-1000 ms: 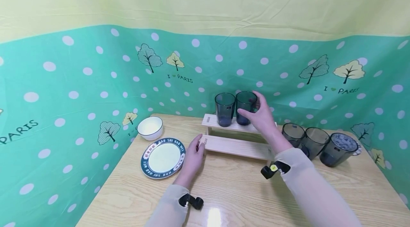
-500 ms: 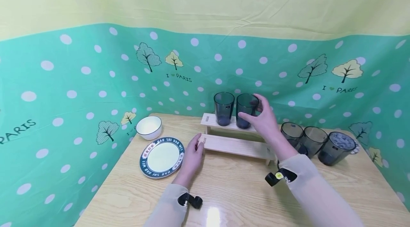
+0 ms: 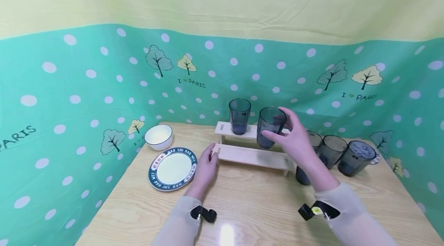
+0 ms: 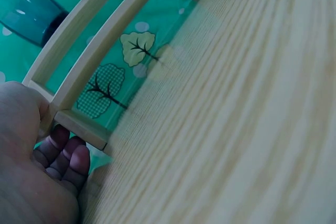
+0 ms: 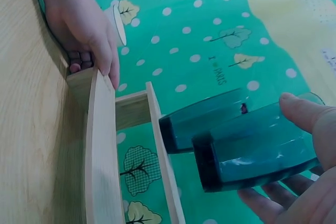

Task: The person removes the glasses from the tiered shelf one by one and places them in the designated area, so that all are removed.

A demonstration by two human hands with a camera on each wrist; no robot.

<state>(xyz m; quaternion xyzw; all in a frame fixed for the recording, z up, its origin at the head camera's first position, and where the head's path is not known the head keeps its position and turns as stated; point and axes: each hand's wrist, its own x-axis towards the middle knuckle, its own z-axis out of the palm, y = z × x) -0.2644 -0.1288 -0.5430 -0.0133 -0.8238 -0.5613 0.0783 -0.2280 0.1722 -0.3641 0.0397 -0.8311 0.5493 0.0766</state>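
My right hand grips a dark tinted glass by its side, thumb in front. In the right wrist view this glass is tilted in frame, its base apart from the wooden two-step rack. A second matching glass stands on the left part of the rack's upper step. My left hand holds the left end of the lower step. The left wrist view shows curled fingers beside the rack's end support.
Several more dark glasses stand at the right, partly hidden by the right forearm; the outermost glass shows a mottled pale pattern in its mouth. Left of the rack lie a blue-rimmed plate and a white bowl. A patterned cloth hangs behind.
My right hand has lifted the glass off the upper step and brought it forward and slightly right, over the lower step. My left hand stays at the rack's end.
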